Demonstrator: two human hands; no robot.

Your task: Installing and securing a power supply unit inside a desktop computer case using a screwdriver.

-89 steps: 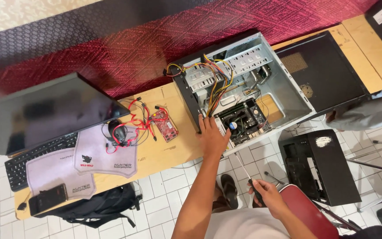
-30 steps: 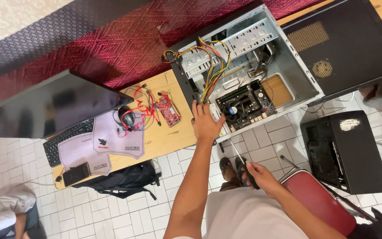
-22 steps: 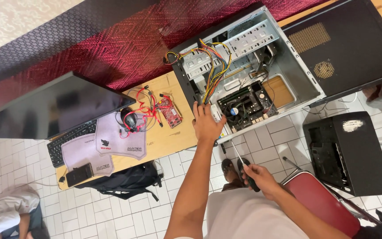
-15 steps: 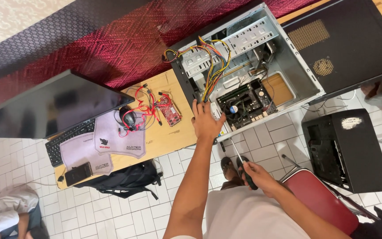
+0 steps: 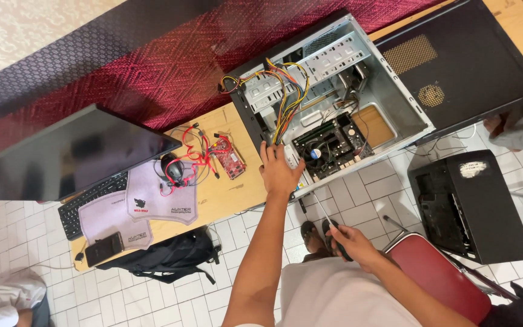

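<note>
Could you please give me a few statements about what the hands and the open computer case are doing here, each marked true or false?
1. The left hand rests on the edge of the open computer case. True.
2. The right hand grips a screwdriver. True.
3. The screwdriver's tip is inside the case. False: it is held low, over the tiled floor, outside the case.
4. The case's side panel is closed. False: the side is open, showing the motherboard and bundled cables.
5. A mouse lies on the table left of the case. True.
</note>
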